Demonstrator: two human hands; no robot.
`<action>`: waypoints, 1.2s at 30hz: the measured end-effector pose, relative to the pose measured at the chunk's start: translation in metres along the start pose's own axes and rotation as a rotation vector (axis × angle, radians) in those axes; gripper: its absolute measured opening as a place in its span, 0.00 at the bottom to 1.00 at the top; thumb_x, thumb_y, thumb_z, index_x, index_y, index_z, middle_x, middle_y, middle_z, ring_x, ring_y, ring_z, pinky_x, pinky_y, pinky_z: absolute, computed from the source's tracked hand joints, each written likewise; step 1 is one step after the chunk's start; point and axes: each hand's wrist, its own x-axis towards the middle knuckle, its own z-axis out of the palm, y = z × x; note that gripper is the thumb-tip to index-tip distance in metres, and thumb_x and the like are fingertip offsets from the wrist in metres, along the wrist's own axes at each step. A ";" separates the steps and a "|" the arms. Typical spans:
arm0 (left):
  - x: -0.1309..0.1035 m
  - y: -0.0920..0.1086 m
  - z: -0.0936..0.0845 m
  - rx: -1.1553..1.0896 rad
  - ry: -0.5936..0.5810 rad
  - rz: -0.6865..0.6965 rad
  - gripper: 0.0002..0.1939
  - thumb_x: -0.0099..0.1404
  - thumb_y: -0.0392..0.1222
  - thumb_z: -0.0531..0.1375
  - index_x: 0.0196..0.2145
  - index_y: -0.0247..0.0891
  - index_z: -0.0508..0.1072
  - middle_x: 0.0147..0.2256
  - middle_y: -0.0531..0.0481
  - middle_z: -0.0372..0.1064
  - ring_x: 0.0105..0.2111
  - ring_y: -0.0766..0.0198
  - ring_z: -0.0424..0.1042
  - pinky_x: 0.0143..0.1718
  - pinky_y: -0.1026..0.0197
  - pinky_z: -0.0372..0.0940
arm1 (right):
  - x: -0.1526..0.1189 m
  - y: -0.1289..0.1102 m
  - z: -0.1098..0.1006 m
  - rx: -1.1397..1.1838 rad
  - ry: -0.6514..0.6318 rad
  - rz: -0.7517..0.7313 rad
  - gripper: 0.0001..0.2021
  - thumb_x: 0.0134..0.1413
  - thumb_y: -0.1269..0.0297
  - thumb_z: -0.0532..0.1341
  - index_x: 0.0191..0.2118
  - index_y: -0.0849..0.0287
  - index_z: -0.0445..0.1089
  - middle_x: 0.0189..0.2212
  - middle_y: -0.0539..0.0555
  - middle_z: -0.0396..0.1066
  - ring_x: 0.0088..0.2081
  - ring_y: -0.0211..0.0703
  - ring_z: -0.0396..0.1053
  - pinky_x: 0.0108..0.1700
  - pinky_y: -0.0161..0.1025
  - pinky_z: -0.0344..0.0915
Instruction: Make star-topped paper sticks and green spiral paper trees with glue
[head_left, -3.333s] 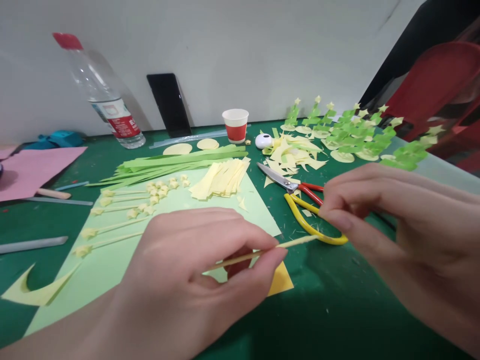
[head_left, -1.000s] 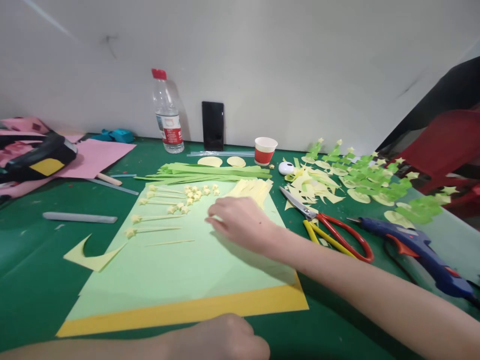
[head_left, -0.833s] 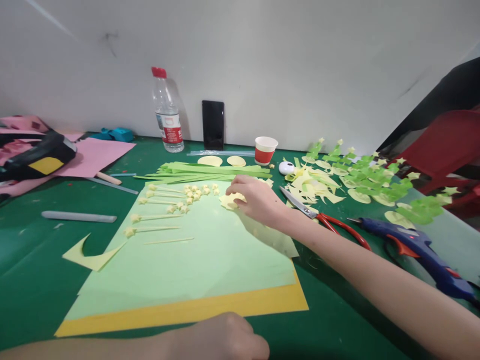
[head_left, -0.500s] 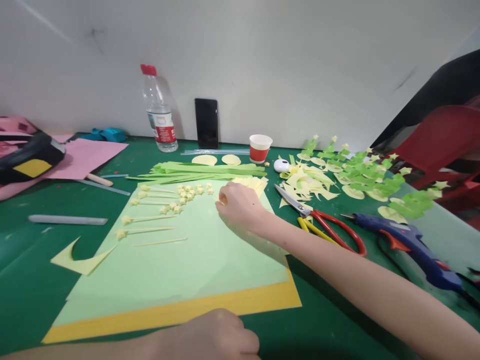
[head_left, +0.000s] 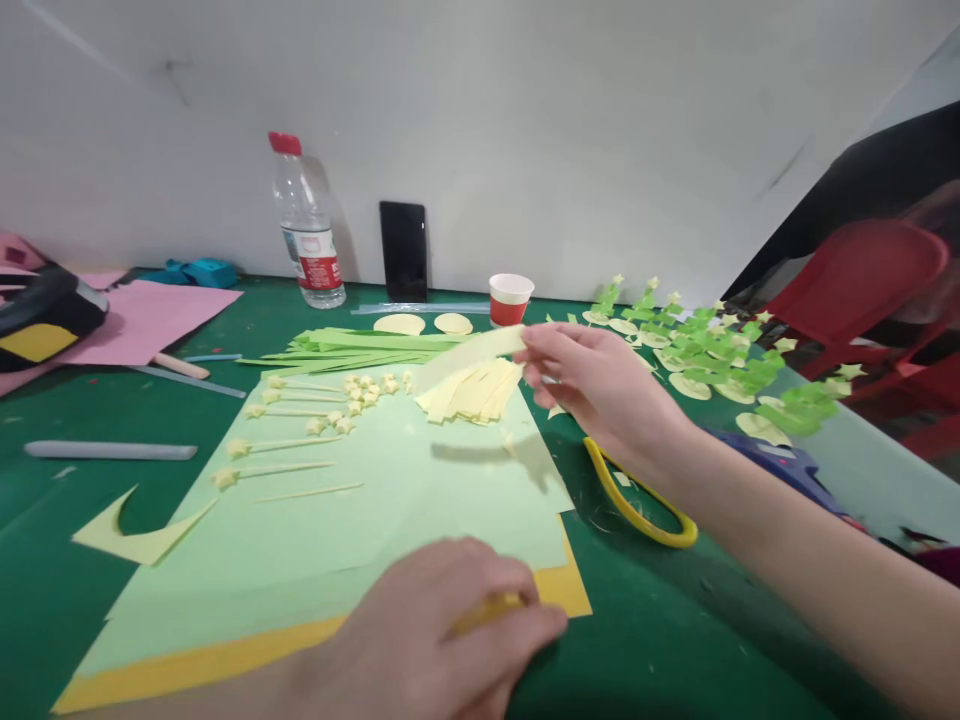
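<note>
Between thumb and fingers, my right hand (head_left: 592, 385) pinches one end of a pale yellow paper strip (head_left: 472, 350). The strip hangs leftward above a fanned pile of similar strips (head_left: 476, 390) on the light green sheet (head_left: 420, 500). My left hand (head_left: 457, 620) lies over the sheet's front edge, fingers loosely bent. A gap shows between its thumb and forefinger, with yellow paper visible through it; I see nothing held. Small folded paper stars (head_left: 367, 390) lie in a cluster left of the strips. Several thin paper sticks with star tips (head_left: 281, 445) lie farther left.
Behind the sheet are green paper strips (head_left: 360, 345), a paper cup (head_left: 511, 298), a phone (head_left: 403, 250) and a bottle (head_left: 309, 240). Yellow-handled scissors (head_left: 637, 515) and a partly hidden blue glue gun (head_left: 780, 455) lie right. Green paper plants (head_left: 705, 345) stand behind them.
My right hand has lifted from the sheet and moved right, now with a paper strip. My left hand has moved up onto the sheet's front edge, its thumb and forefinger now apart.
</note>
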 end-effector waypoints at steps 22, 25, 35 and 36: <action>0.068 -0.004 -0.021 -0.555 0.059 -0.429 0.14 0.64 0.37 0.50 0.27 0.38 0.74 0.26 0.57 0.72 0.27 0.69 0.70 0.29 0.71 0.64 | -0.070 0.020 -0.028 0.106 -0.216 -0.042 0.09 0.44 0.66 0.64 0.36 0.53 0.70 0.29 0.49 0.67 0.30 0.36 0.66 0.29 0.30 0.63; 0.065 -0.003 -0.017 -0.636 0.016 -0.461 0.16 0.64 0.37 0.48 0.26 0.38 0.74 0.27 0.56 0.72 0.30 0.69 0.70 0.34 0.70 0.65 | -0.070 0.020 -0.026 0.176 -0.272 -0.032 0.03 0.50 0.64 0.61 0.28 0.56 0.68 0.22 0.48 0.65 0.26 0.34 0.65 0.29 0.30 0.62; 0.055 0.000 0.000 -0.696 -0.142 -0.451 0.19 0.65 0.39 0.48 0.23 0.35 0.74 0.23 0.53 0.72 0.30 0.66 0.71 0.36 0.67 0.64 | -0.065 0.021 -0.029 0.290 -0.163 0.153 0.09 0.43 0.66 0.65 0.21 0.61 0.65 0.18 0.45 0.57 0.21 0.29 0.53 0.23 0.28 0.53; 0.055 0.002 0.001 -0.684 -0.179 -0.425 0.19 0.64 0.39 0.48 0.21 0.34 0.73 0.23 0.51 0.72 0.30 0.66 0.70 0.36 0.67 0.63 | -0.063 0.019 -0.031 0.291 -0.127 0.149 0.08 0.42 0.66 0.65 0.21 0.61 0.66 0.19 0.46 0.57 0.21 0.29 0.52 0.23 0.28 0.53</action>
